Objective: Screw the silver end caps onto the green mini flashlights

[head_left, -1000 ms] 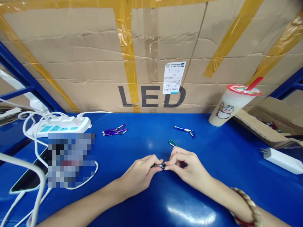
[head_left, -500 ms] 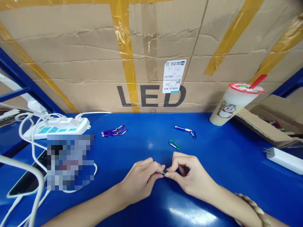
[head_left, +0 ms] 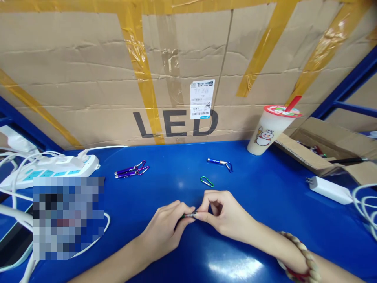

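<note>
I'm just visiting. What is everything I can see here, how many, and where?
small part: one, green and silver, between the two hands' fingers
green carabiner: one, green and silver, beyond the hands
blue tube: one, with clip, beyond that carabiner
purple tubes: two, with clips, left of centre
cup: one, whitish, red straw, back right
large box: one, brown, back
label: one, white, on large box
open box: one, brown, right
adapter: one, white, right
power strip: one, white, left
cables: several, white, both sides
phone-like device: one, black, left edge
pixelated patch: one, unclear, left
table: one, blue, underneath
bracelet: one, beige, right wrist
left hand: one, centre
right hand: one, centre
</note>
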### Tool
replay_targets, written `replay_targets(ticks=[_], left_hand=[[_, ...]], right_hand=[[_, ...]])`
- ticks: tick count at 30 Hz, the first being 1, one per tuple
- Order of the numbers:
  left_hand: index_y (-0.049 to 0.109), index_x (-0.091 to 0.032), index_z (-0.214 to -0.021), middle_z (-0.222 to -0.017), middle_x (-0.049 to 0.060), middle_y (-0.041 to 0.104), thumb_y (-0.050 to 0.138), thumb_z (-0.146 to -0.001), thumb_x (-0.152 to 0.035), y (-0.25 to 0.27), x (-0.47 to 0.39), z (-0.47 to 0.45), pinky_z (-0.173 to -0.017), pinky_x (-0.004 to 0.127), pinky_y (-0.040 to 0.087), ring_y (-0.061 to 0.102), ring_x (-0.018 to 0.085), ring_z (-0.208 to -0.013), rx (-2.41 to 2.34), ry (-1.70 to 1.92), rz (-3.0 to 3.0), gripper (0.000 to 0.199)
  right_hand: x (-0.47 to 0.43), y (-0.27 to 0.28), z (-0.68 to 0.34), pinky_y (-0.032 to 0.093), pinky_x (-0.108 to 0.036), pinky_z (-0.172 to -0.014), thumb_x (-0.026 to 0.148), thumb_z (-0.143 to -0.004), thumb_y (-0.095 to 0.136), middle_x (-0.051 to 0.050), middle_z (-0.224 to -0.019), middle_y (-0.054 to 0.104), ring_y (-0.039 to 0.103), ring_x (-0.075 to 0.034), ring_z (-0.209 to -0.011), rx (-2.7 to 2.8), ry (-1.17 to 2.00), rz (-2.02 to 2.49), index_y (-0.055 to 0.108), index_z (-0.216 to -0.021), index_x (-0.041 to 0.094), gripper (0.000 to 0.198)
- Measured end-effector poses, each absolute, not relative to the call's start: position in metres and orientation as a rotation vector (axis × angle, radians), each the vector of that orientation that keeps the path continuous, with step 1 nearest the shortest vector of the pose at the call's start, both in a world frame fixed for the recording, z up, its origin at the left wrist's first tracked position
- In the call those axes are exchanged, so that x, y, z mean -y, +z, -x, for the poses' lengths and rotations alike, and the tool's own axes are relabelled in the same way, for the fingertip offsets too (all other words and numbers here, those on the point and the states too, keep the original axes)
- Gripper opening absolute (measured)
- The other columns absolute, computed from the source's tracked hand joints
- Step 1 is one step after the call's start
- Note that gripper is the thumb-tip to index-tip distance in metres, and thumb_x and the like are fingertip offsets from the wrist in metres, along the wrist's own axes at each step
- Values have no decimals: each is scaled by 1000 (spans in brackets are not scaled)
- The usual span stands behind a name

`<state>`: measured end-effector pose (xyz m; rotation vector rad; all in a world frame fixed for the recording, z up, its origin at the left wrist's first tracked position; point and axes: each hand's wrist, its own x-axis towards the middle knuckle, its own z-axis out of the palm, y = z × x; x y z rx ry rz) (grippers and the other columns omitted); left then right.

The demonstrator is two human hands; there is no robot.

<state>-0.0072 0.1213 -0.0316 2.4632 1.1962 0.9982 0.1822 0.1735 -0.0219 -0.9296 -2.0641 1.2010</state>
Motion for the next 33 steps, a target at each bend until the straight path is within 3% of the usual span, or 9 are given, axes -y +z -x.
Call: replay_targets(ticks=[10, 14, 21, 25, 28, 33], left_hand=[[46, -19, -90, -85, -2, 62, 41, -93, -18, -29, -118, 4, -66, 16, 40, 59, 8, -75, -1179, 765, -2132, 6], [44, -19, -85, -81, -2, 60, 45, -90, -18, -29, -113, 2, -60, 16, 38, 55, 8, -67, -1195, 761, -2080, 6], [42, -19, -83, -78, -1, 61, 46, -89, -13, -35, -112, -1, -58, 15, 41, 58, 9, -66, -1160, 930, -2209, 9], [40, -19, -84, -76, -2, 60, 46, -89, -9, -31, -113, -1, -61, 16, 42, 57, 9, -66, -1101, 1086, -2443, 13], [41, -18, -85, -78, -2, 62, 44, -91, -9, -27, -113, -1, -62, 20, 41, 53, 10, -61, -1106, 1129, -2632, 11], [44, -21, -101, -86, -3, 65, 44, -93, -14, -28, -115, 2, -63, 22, 42, 55, 13, -67, -1222, 952, -2630, 11]], right_hand=[[-187, -18, -185, 23, -18, -41, 31, -60, 77, 1, -54, 55, 34, -3, -42, 1967, 1547, 906, 68, -66, 9, 25], [-185, -21, -185, 23, -18, -44, 28, -57, 80, 2, -58, 55, 35, -3, -46, 2050, 1398, 936, 70, -64, 14, 18], [-182, -25, -185, 24, -17, -48, 25, -63, 76, 1, -62, 56, 37, -4, -51, 2153, 1183, 951, 70, -62, 17, 11], [-180, -22, -184, 27, -16, -44, 26, -66, 72, 1, -60, 55, 39, -4, -48, 2000, 1531, 926, 66, -66, 12, 15], [-179, -18, -184, 25, -16, -40, 28, -60, 76, 2, -55, 51, 37, -3, -43, 1805, 1920, 851, 61, -66, 9, 25], [-178, -13, -182, 24, -15, -44, 28, -55, 80, 3, -52, 48, 34, -1, -46, 1723, 1923, 921, 55, -58, 8, 32]])
